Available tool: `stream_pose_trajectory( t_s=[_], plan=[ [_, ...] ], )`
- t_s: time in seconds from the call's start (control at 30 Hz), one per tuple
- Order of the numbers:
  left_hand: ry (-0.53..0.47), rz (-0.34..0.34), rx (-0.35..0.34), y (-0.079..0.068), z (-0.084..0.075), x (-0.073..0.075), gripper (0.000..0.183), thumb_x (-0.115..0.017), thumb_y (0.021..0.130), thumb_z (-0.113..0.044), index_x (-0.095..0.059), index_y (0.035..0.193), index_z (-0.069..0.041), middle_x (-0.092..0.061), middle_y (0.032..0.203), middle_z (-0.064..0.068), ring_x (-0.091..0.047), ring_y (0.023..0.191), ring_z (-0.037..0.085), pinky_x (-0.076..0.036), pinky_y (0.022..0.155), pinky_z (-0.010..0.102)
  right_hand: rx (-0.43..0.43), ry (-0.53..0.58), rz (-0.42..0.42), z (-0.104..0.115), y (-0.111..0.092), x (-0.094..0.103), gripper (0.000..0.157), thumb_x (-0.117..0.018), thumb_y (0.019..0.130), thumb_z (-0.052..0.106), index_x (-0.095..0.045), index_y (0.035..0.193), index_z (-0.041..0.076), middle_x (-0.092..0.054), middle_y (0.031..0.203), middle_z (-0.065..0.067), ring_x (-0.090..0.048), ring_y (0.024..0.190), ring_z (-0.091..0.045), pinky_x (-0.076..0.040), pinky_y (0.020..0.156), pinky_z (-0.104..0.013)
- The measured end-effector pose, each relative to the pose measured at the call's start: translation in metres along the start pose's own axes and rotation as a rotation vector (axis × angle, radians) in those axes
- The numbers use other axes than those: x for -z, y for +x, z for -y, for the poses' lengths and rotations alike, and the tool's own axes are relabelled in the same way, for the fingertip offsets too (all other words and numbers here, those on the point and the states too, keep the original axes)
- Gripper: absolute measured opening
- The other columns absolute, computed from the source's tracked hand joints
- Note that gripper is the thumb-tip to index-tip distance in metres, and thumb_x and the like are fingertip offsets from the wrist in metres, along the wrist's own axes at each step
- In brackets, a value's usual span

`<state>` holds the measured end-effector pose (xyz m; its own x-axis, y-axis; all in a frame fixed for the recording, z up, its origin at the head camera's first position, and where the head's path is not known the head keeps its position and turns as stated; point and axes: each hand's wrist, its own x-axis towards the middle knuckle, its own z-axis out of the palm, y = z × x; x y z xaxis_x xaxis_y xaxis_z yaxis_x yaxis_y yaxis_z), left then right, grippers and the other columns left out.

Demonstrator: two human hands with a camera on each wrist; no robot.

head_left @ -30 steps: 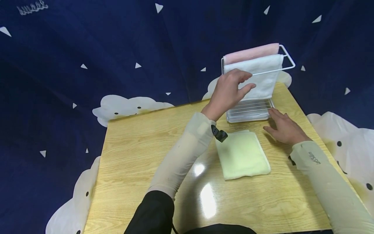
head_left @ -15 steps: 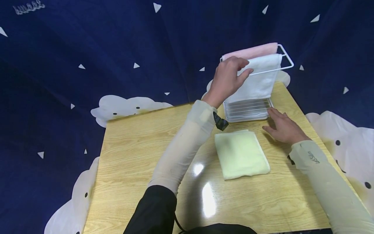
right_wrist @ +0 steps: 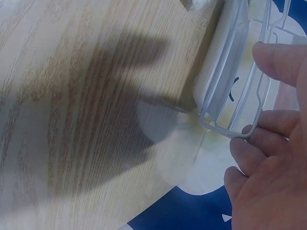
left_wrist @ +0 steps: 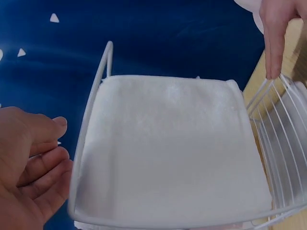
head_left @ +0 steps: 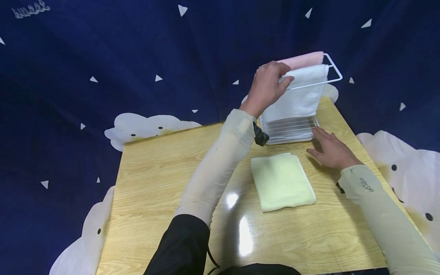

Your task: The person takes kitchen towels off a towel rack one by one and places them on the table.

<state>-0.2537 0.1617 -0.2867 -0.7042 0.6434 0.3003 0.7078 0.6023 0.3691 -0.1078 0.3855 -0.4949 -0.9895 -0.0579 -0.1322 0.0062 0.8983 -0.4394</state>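
A white wire rack stands at the back right of the table, with a white towel draped over a front bar and a pink towel behind it. My left hand is raised at the rack's upper left; in the left wrist view its loosely bent fingers hold nothing beside the side rail. With extended fingers, my right hand touches the lower right front of the rack; the right wrist view shows fingertips at the wire corner. In front lies a folded pale yellow towel.
A grey-white tray sits at the rack's base, close to the table's back edge. The wooden table extends left and forward. Behind it hangs a dark blue curtain with white triangles and clouds.
My left hand has risen from in front of the white towel to the rack's top left. My right hand stays at the rack's lower corner, and the towels keep their places.
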Motion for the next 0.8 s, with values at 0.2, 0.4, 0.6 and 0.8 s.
stream_pose_trajectory(
  t_s=[0.2, 0.4, 0.6, 0.8],
  plan=[
    [0.037, 0.012, 0.015, 0.01, -0.001, -0.002, 0.034, -0.063, 0.101, -0.026, -0.068, 0.131, -0.011, -0.067, 0.126, 0.002, -0.058, 0.118, 0.011, -0.037, 0.101, 0.015, 0.002, 0.002, 0.0, 0.002, -0.003, 0.002, 0.087, -0.06, 0.1, 0.038, -0.012, 0.157, -0.006, -0.01, 0.162, -0.029, -0.012, 0.148, -0.045, -0.006, 0.119, -0.054],
    [0.048, 0.032, 0.017, 0.021, -0.002, -0.002, 0.035, -0.063, 0.101, -0.025, -0.066, 0.133, -0.011, -0.065, 0.13, 0.002, -0.056, 0.12, 0.011, -0.038, 0.1, 0.015, 0.002, 0.002, -0.009, 0.003, -0.003, 0.003, 0.086, -0.061, 0.1, 0.035, -0.012, 0.157, -0.006, -0.011, 0.162, -0.028, -0.013, 0.148, -0.045, -0.007, 0.119, -0.054],
    [0.019, 0.109, 0.108, 0.03, -0.003, -0.005, 0.03, -0.065, 0.1, -0.027, -0.069, 0.127, -0.015, -0.067, 0.124, 0.0, -0.059, 0.108, 0.009, -0.043, 0.089, 0.015, 0.0, 0.001, -0.007, 0.002, -0.002, 0.003, 0.086, -0.06, 0.1, 0.037, -0.012, 0.158, -0.006, -0.011, 0.163, -0.028, -0.013, 0.148, -0.045, -0.006, 0.119, -0.054],
    [0.007, 0.138, 0.14, 0.034, -0.002, -0.008, 0.016, -0.067, 0.099, -0.029, -0.071, 0.092, -0.015, -0.057, 0.08, 0.0, -0.051, 0.078, 0.012, -0.039, 0.068, 0.023, 0.002, 0.003, -0.002, 0.006, -0.001, 0.004, 0.086, -0.061, 0.1, 0.035, -0.012, 0.158, -0.005, -0.011, 0.163, -0.027, -0.012, 0.149, -0.044, -0.007, 0.119, -0.054]
  ],
)
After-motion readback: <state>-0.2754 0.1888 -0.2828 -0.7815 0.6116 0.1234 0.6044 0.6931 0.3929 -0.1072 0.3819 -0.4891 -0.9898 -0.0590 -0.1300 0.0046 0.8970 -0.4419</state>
